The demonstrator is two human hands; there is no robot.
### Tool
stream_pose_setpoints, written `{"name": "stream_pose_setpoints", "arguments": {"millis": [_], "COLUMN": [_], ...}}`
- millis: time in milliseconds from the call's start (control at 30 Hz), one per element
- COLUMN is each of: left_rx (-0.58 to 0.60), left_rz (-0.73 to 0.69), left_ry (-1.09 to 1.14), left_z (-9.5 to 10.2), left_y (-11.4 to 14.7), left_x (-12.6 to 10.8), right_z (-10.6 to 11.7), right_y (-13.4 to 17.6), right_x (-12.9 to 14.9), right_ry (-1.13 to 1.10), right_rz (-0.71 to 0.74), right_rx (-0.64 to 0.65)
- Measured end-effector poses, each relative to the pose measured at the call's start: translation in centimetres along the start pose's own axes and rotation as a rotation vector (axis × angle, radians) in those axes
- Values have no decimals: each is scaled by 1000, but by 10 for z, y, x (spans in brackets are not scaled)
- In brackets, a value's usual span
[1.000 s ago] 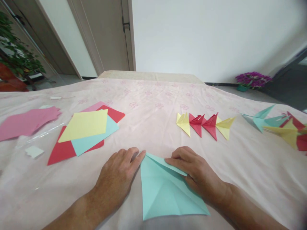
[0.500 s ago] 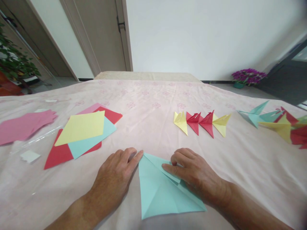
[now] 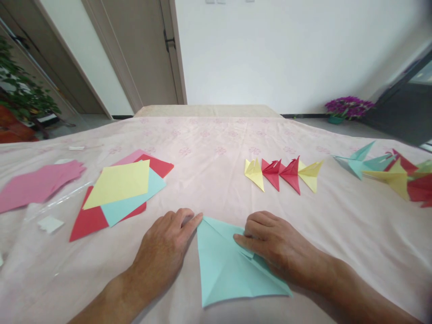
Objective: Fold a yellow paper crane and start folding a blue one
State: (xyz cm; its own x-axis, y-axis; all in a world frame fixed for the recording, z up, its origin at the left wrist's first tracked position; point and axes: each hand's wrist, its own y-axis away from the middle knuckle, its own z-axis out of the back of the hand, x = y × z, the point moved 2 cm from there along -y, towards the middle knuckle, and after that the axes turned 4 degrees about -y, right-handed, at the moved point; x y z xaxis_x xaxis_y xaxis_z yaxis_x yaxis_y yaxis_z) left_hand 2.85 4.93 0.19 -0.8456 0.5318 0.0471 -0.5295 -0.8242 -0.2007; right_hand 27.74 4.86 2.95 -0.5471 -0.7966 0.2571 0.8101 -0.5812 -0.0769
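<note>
Turquoise paper (image 3: 229, 272): left hand (image 3: 164, 243) touches far corner, right hand (image 3: 276, 243) on folded flap (image 3: 225, 231); both grips unclear.

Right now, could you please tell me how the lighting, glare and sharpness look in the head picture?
In the head view, light is soft and even on the turquoise sheet, its creases readable; thin glare streaks the clear plastic at left; the door leans, suggesting wide-angle distortion; the red folded paper by the right edge looks blurry.
</note>
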Motion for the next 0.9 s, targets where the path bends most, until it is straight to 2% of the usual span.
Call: {"name": "stream_pose_setpoints", "arguments": {"millis": [433,633,800,900], "left_rx": [-1,1,-17,-20], "left_rz": [-2,4,1,4], "left_ry": [15,6,10,5], "left_z": [-1,0,-1,0], "left_y": [-1,-3,-2,-2], "left_x": [2,2,3,3], "right_z": [12,23,17,8], "right_y": [16,-4,-26,-36], "right_x": [18,21,23,20], "right_ry": [27,126,289,295], "right_rz": [-86,-123,-93,-112], "right_rx": [122,259,191,216]}}
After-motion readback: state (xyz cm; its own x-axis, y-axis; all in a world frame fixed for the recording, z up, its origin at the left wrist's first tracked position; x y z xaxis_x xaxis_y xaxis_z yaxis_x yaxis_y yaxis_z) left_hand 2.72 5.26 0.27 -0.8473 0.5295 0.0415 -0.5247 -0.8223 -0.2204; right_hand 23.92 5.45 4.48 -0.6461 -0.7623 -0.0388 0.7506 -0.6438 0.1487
